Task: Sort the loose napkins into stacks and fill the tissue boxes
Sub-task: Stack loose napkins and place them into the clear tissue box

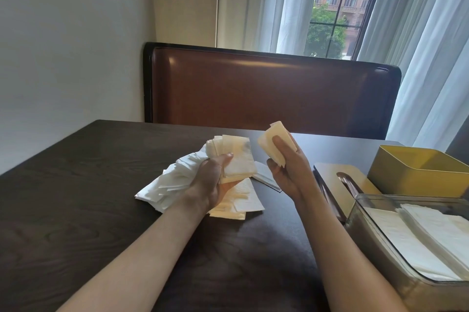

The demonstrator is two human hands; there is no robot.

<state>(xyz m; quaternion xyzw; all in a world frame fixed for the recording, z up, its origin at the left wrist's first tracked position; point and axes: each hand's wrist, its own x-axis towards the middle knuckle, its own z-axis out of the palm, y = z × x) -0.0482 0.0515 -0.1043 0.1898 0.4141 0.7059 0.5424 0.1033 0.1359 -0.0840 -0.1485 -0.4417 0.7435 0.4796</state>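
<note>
Beside the hands (284, 169), boxes (416, 172) (open).

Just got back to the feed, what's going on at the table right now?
A person is sorting napkins at a dark table. The left hand holds a stack of cream napkins over a loose pile of white napkins. The right hand holds a smaller cream stack raised. To the right, a clear tissue box already holds white napkins, and a yellow box stands open behind it.
</note>
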